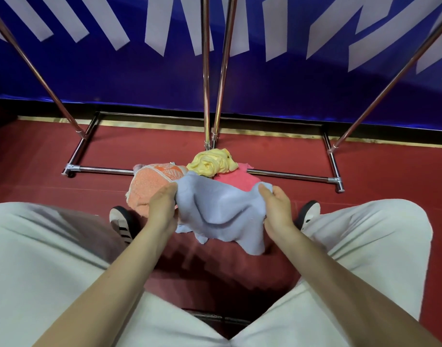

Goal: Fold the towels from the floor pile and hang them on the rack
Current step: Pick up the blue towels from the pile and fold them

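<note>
**Blue towel held up over the floor pile**

I see both hands out in front of me, well apart, each gripping one upper edge of a pale blue towel [220, 211]. The left hand [162, 209] has thumb and fingers curled round the towel's left edge; the right hand [277, 209] pinches the right edge the same way. The cloth sags between them in soft folds, its lower corners hanging above the red floor [390, 171].

Behind the blue towel lies the rest of the pile: an orange towel [149, 184] with a patterned white-and-orange band (I cannot read any words in it), a crumpled yellow towel [211, 162] on top, and a pink towel [236, 179] beside it. They lie against the front base bar of the chrome rack [206, 96], whose uprights rise in the middle and slant away at both sides.

Beyond the rack hangs a blue banner [114, 78] carrying big white slanted shapes, too cropped to read as letters. Pale trousers [39, 246] and two dark-and-white shoes frame the scene; the left shoe [122, 221] shows stripes.
</note>
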`<move>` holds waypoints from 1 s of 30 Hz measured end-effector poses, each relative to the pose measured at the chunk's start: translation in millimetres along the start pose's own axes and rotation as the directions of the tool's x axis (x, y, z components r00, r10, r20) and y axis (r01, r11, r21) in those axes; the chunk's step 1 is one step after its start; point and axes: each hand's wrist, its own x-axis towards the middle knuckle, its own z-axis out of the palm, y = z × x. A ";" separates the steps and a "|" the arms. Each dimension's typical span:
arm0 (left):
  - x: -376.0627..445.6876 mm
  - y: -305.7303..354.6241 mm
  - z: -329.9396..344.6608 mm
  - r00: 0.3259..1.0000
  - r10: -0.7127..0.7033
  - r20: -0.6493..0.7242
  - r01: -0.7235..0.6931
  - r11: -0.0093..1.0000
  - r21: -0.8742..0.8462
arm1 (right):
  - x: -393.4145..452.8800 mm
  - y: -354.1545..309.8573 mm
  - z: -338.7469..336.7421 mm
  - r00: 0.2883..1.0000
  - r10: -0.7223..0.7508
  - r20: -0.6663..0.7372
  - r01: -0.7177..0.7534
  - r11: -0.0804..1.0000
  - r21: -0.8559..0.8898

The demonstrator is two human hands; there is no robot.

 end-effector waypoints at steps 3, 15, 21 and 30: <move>-12.1 -3.2 7.8 0.998 0.028 0.055 -0.030 0.999 0.040 | -6.2 -3.3 7.9 0.993 -0.049 0.111 0.057 0.996 -0.068; -41.4 -18.8 43.6 0.982 0.033 0.186 -0.041 0.998 0.037 | -31.4 -2.0 36.9 0.939 -0.157 0.306 0.231 0.948 -0.221; -38.8 -16.7 50.5 0.990 -0.054 0.134 0.052 0.998 0.019 | -31.3 -8.8 35.7 0.912 -0.156 0.378 0.217 0.968 -0.124; -40.9 -14.9 56.2 0.960 -0.136 0.244 0.145 0.989 -0.022 | -23.4 -12.6 30.7 0.900 -0.211 0.381 0.338 0.890 -0.306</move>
